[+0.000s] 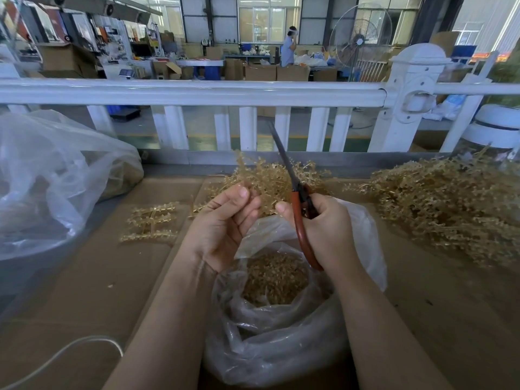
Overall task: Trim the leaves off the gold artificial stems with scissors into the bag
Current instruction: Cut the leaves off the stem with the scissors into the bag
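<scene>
My left hand [225, 226] holds a bunch of gold artificial stems [267, 178] by its near end, fingers curled round it. My right hand [326, 229] grips red-handled scissors [298, 212], whose dark blades are closed and point up and away, just right of the bunch. Below both hands stands an open clear plastic bag [281, 333] with cut gold leaves [274, 277] inside.
A big heap of gold stems [450, 204] lies to the right. A flat gold piece [152, 220] rests on the cardboard-covered table [112, 277] to the left. A large clear bag [50, 178] fills the far left. A white railing [197, 92] runs behind. A white cable [70, 350] crosses the lower left.
</scene>
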